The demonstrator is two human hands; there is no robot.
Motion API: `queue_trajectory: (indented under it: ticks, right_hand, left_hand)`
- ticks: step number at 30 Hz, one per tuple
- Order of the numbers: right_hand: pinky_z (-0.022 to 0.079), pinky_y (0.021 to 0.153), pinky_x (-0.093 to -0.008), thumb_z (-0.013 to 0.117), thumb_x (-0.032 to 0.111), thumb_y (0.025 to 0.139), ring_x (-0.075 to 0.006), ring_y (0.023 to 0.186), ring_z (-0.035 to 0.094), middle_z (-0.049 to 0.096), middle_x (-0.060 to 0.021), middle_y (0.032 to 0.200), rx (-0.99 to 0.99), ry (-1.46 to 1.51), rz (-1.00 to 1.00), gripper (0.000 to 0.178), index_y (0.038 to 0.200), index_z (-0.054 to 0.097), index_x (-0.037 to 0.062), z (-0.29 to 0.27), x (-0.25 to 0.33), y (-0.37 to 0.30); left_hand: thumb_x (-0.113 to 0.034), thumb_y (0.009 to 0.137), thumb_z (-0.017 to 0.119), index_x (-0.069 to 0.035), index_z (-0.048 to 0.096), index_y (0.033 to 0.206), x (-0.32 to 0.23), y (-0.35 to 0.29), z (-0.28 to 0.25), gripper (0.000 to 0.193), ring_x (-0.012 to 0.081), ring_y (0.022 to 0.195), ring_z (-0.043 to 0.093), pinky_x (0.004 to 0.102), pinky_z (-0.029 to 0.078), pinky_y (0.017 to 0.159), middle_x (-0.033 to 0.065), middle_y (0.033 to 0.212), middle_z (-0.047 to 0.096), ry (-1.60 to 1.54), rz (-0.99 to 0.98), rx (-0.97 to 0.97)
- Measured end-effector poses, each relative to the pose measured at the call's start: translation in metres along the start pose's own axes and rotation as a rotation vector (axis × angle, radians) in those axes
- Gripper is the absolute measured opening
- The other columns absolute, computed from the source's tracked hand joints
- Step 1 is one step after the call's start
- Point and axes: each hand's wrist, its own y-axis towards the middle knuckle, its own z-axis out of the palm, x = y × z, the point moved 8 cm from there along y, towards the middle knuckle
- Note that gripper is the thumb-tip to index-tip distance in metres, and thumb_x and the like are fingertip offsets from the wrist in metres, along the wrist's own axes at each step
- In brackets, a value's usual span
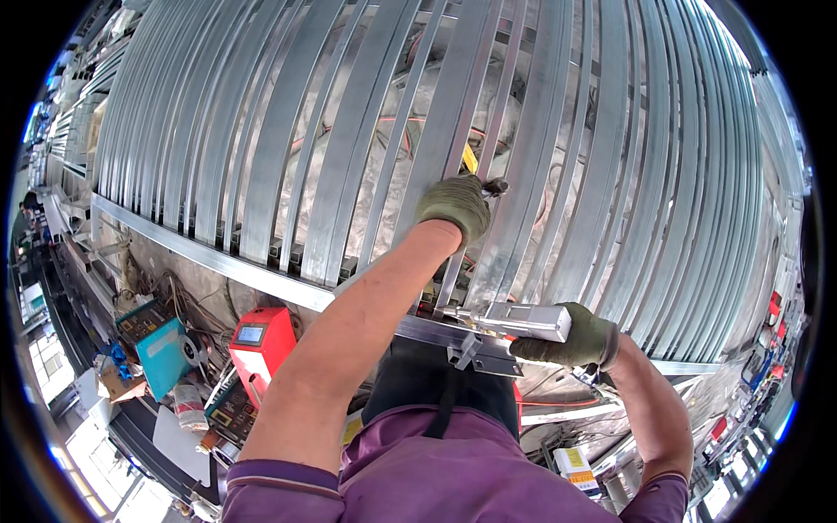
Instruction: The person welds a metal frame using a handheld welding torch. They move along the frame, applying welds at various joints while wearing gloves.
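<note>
Purple cloth shirt (453,466) nearest; olive-gloved right hand (577,338) clasps boxy silver metal tool (534,321), olive-gloved left hand (455,209) grip unclear; grey metal slats (359,131) laid out, joints remaining untellable.

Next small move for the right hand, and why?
Probably steady the silver tool in the right hand: its tip points left, close to the near ends of the slats, contact unclear, while the left hand sits farther up, clear of it.

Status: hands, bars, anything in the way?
Left hand closed on a dark-ended object, over metal bars. Right hand gripping silver boxy tool near bars' ends. Red cable below bars, none seen on top.
</note>
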Motion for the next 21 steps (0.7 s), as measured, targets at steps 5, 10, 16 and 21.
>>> queue_trajectory:
  ticks: [5,10,16,21]
  right_hand:
    - [0.062,0.089,-0.0334,0.09,0.041,0.095,-0.0155,0.098,0.077,0.084,-0.0071,0.109,0.039,0.023,0.01,0.05,0.132,0.077,0.0107,0.001,-0.001,0.005]
    - [0.061,0.09,-0.0341,0.09,0.044,0.094,-0.0168,0.1,0.077,0.083,-0.008,0.113,0.085,-0.006,-0.006,0.054,0.134,0.076,0.0108,0.003,-0.002,0.012]
    - [0.062,0.089,-0.0344,0.09,0.048,0.093,-0.0182,0.1,0.078,0.083,-0.0088,0.113,0.102,-0.036,0.05,0.057,0.134,0.076,0.0116,0.003,-0.006,0.014]
    - [0.062,0.089,-0.0354,0.09,0.048,0.092,-0.0187,0.1,0.078,0.083,-0.0091,0.112,0.114,-0.079,0.046,0.057,0.134,0.076,0.0121,0.002,-0.009,0.016]
  left_hand:
    - [-0.032,0.102,0.062,-0.007,0.069,0.138,-0.002,0.001,0.004,0.044,0.0381,0.121,0.074,0.0496,0.057,0.103,0.022,0.128,0.077,0.025,-0.001,0.051]
    - [-0.03,0.103,0.061,-0.007,0.068,0.139,-0.002,0.0,0.005,0.044,0.0377,0.122,0.074,0.0497,0.057,0.104,0.0217,0.13,0.076,0.036,-0.021,0.083]
    - [-0.028,0.103,0.059,-0.006,0.069,0.138,-0.004,-0.001,0.005,0.042,0.038,0.121,0.074,0.0495,0.058,0.104,0.022,0.13,0.076,0.066,0.0,0.12]
    - [-0.028,0.103,0.06,-0.006,0.069,0.138,-0.004,0.0,0.007,0.042,0.0386,0.121,0.074,0.0499,0.058,0.104,0.0225,0.13,0.075,0.079,0.002,0.108]
